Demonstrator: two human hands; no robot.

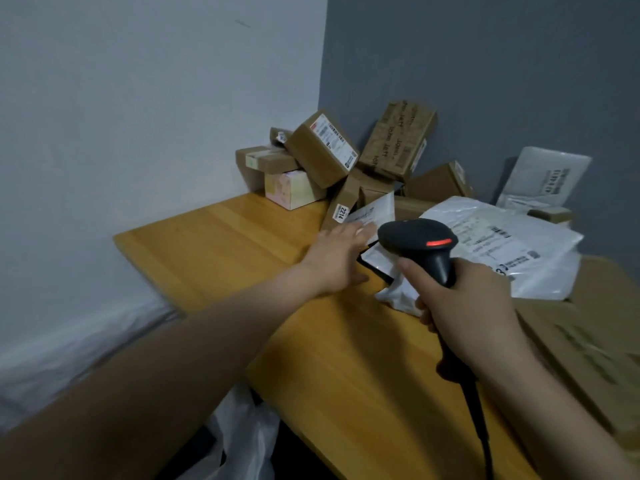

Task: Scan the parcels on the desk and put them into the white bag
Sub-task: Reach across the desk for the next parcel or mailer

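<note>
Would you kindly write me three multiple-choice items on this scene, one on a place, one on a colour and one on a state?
1. Where are the cardboard boxes piled?
A. At the far corner of the desk.
B. On the floor.
C. On a chair.

2. What colour is the light on the barcode scanner?
A. Green.
B. Red.
C. Blue.

3. How is the left hand?
A. Gripping the scanner.
B. Curled round a box.
C. Open, fingers straight, reaching toward a small white mailer.

Answers:
1 A, they are stacked at the desk's far corner.
2 B, a red bar glows on the scanner's head.
3 C, the fingers are stretched out flat, and it is the right hand that grips the scanner.
</note>
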